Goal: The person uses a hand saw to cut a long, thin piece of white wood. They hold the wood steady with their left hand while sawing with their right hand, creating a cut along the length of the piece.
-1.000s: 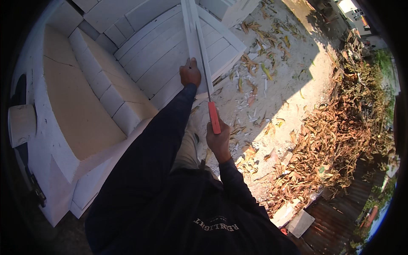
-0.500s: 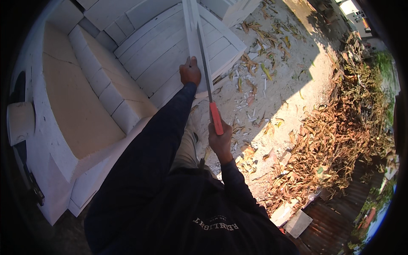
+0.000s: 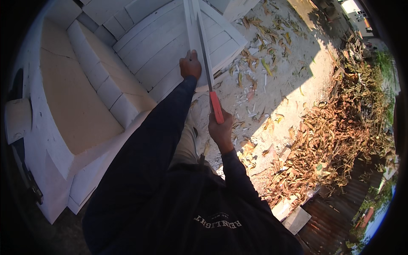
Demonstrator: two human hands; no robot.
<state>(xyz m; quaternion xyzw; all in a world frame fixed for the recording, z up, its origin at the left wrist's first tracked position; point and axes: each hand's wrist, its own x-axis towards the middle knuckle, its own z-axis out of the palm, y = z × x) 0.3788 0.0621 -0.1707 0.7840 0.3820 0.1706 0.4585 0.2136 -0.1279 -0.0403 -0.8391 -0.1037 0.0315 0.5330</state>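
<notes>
Red-handled, the saw (image 3: 216,107) is held in the right hand (image 3: 221,131) along a white block (image 3: 194,34) crossing the near edge of the slab (image 3: 148,57), the grip of the left hand (image 3: 190,67) being unclear; sawing seems in hand, straight strokes wanted.

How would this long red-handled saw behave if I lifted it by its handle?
The saw may flex a little along its length, since its blade looks long and narrow. It would probably feel front-heavy, because the red handle in the right hand is short beside that blade.
</notes>
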